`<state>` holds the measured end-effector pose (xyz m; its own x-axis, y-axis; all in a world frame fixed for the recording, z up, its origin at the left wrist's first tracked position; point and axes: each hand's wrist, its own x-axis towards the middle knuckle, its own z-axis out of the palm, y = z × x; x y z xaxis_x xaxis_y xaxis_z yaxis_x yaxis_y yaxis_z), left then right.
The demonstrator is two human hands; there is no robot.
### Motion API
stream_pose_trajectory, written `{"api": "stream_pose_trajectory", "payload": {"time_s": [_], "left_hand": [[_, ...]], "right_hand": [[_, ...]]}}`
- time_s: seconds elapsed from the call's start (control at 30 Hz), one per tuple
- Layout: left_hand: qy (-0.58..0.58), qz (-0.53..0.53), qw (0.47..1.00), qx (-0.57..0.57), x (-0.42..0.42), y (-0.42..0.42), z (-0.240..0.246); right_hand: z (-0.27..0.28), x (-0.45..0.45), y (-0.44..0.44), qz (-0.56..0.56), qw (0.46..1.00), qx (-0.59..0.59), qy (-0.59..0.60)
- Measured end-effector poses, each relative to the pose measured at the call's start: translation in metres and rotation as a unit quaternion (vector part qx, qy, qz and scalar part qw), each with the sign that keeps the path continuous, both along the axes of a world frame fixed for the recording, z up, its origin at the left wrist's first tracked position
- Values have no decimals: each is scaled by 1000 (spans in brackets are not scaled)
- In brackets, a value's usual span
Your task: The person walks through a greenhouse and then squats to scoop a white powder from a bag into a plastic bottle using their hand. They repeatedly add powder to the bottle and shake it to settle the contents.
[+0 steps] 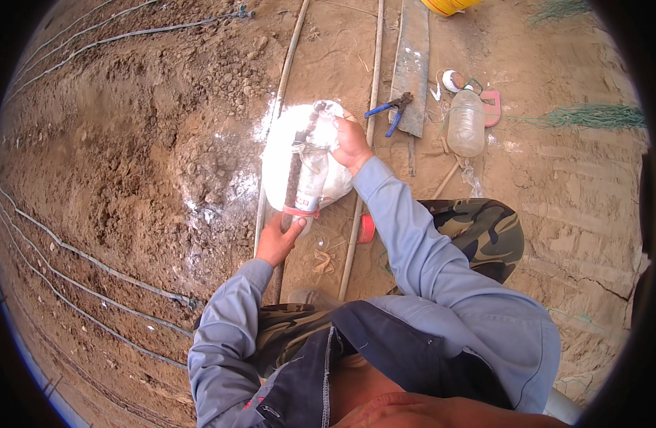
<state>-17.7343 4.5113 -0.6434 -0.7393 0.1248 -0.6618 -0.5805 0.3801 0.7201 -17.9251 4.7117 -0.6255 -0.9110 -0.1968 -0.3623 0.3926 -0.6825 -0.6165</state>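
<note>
My left hand [279, 239] grips the lower part of a rusty metal rod [292, 179]. A clear plastic bottle [310, 182] lies along the rod, bound to it by a red band [301, 212] just above my thumb. Behind them is a bright white bag [282, 160] dusted with white powder; glare washes out its detail. My right hand [352, 140] is closed on powder-coated plastic [326, 125] at the upper end of the bottle. Its fingertips are hidden, and I cannot tell whether that plastic belongs to the bottle or the bag.
Blue-handled pliers [390, 112] rest partly on a flat metal strip [412, 69]. Right of them are a large clear jug [466, 123], a string roll [452, 80] and green netting [595, 116]. Two long poles [375, 64] cross the ground. Drip hoses [92, 257] run over loose soil at left.
</note>
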Motion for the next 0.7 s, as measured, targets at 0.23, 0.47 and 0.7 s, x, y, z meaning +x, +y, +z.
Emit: {"api": "stream_pose_trajectory", "payload": {"time_s": [0.23, 0.47, 0.7], "left_hand": [[30, 5, 999, -31, 2, 2, -3], [-9, 15, 1000, 1, -3, 1, 9], [2, 7, 1000, 3, -3, 0, 2]], "right_hand": [[1, -1, 5, 46, 999, 2, 5], [1, 2, 7, 113, 992, 27, 44], [4, -3, 13, 147, 988, 44, 33]]}}
